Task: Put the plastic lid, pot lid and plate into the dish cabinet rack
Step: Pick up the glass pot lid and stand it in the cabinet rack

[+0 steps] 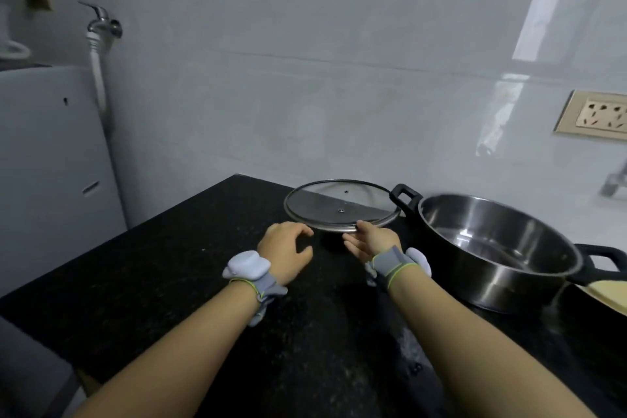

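A glass pot lid (339,205) with a metal rim lies upside down near the back of the black counter (169,282), its near edge slightly raised. My right hand (368,239) pinches that near rim, thumb on top and fingers underneath. My left hand (286,248) hovers just left of the lid's near edge with curled, parted fingers and holds nothing. No plastic lid, plate or dish rack is in view.
A large steel pot (492,248) with black handles stands right of the lid, almost touching it. A white appliance (51,163) stands left of the counter, with a tap and hose (100,44) above. A wall socket (593,115) is at the right.
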Demonstrator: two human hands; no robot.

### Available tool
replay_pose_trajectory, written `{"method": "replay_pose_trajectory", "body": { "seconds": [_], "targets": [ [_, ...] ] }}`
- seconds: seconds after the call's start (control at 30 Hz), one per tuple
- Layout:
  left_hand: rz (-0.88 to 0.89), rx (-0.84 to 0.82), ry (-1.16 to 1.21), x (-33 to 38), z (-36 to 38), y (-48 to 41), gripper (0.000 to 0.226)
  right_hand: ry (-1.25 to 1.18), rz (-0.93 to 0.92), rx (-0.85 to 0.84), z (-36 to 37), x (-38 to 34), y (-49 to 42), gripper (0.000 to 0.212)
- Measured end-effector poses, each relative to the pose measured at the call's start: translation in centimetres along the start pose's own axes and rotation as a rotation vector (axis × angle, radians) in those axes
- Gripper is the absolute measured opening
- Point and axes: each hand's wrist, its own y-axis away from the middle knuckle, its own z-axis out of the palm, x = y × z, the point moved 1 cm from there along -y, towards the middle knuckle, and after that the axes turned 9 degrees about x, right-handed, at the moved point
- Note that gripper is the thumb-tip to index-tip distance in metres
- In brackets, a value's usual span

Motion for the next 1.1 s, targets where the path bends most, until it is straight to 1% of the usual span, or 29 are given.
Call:
{"method": "replay_pose_trajectory", "body": {
  "seconds": [0.17,0.27,0.3,0.43,0.53,0.6,0.77,0.9,0.97,1.03,1.1],
  "targets": [
    [0.034,0.097,-0.019,0.6,0.3,-1.5,0.038,0.016,-0.005,-0.008,0.8,-0.4,-0.4,0.035],
    [0.059,0.118,-0.015,0.6,0.7,-1.9,0.039,-0.007,-0.021,0.019,1.1,-0.8,-0.6,0.017],
    [0.072,0.124,-0.012,0.6,0.8,-2.0,0.039,-0.012,-0.027,0.035,1.1,-0.9,-0.6,0.015],
    [0.138,0.208,-0.008,0.4,0.2,-2.3,0.033,0.007,-0.062,0.039,1.6,-1.3,-0.4,0.016],
    [0.157,0.175,-0.028,0.3,-0.6,-2.3,0.025,0.087,-0.121,0.021,2.4,-1.7,0.2,0.018],
    [0.181,0.159,-0.047,0.2,-0.9,-2.0,0.025,0.147,-0.153,0.024,2.7,-2.1,0.4,0.019],
    [0.195,0.237,-0.048,0.2,-1.9,-1.5,0.021,0.272,-0.197,-0.081,2.4,-2.4,1.4,0.024],
    [0.148,0.28,-0.001,0.5,-2.7,-1.3,0.016,0.302,-0.264,-0.067,2.0,-3.2,1.6,0.035],
    [0.099,0.314,0.039,0.6,-3.1,-1.3,0.016,0.328,-0.324,-0.028,1.7,-3.0,1.6,0.032],
    [0.046,0.358,0.078,0.9,-3.7,-1.5,0.017,0.43,-0.431,0.048,1.8,-1.9,0.8,0.026],
    [-0.022,0.408,0.139,0.9,-4.3,-1.6,0.02,0.497,-0.497,0.106,2.2,-0.9,0.1,0.026]
  ]
}}
